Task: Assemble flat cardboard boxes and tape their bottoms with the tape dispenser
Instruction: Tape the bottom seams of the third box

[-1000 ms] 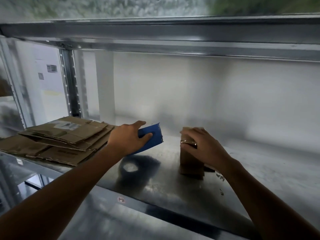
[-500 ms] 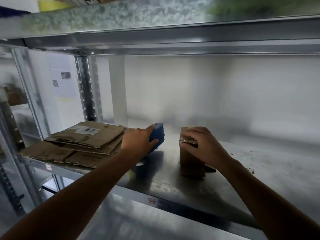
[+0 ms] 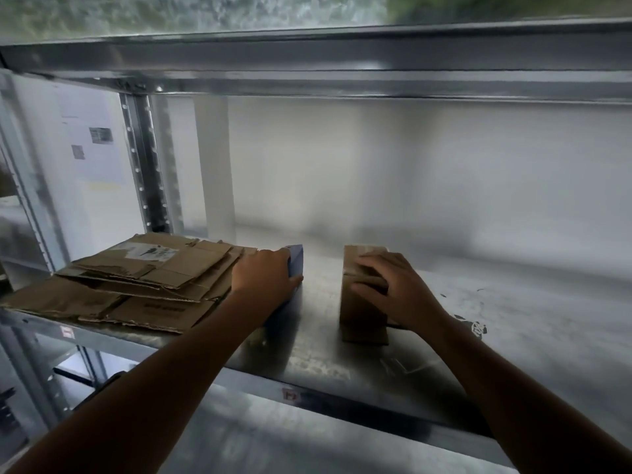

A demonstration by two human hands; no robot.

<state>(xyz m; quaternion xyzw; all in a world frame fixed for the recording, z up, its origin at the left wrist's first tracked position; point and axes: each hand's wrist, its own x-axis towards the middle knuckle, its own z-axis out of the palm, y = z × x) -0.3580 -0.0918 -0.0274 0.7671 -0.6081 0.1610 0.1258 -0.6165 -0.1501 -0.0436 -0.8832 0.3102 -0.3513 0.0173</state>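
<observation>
A pile of flat brown cardboard boxes [image 3: 147,285] lies at the left of a metal shelf [image 3: 513,336]. My left hand [image 3: 263,280] grips a blue object [image 3: 295,263], likely the tape dispenser, standing on the shelf right beside the pile. A small upright brown box [image 3: 355,309] stands to the right of it. My right hand [image 3: 393,289] holds that box, fingers curled over its top and right side. What lies behind the box is hidden.
A metal shelf beam [image 3: 342,70] runs overhead. A perforated steel upright [image 3: 147,169] stands at the back left, with papers [image 3: 92,138] on the wall behind. A white wall closes the back. Dark scuff marks [image 3: 475,326] show on the shelf at the right.
My left hand has brought the blue object down from a tilted, raised position to rest on the shelf beside the cardboard pile. My right hand has stayed on the small box.
</observation>
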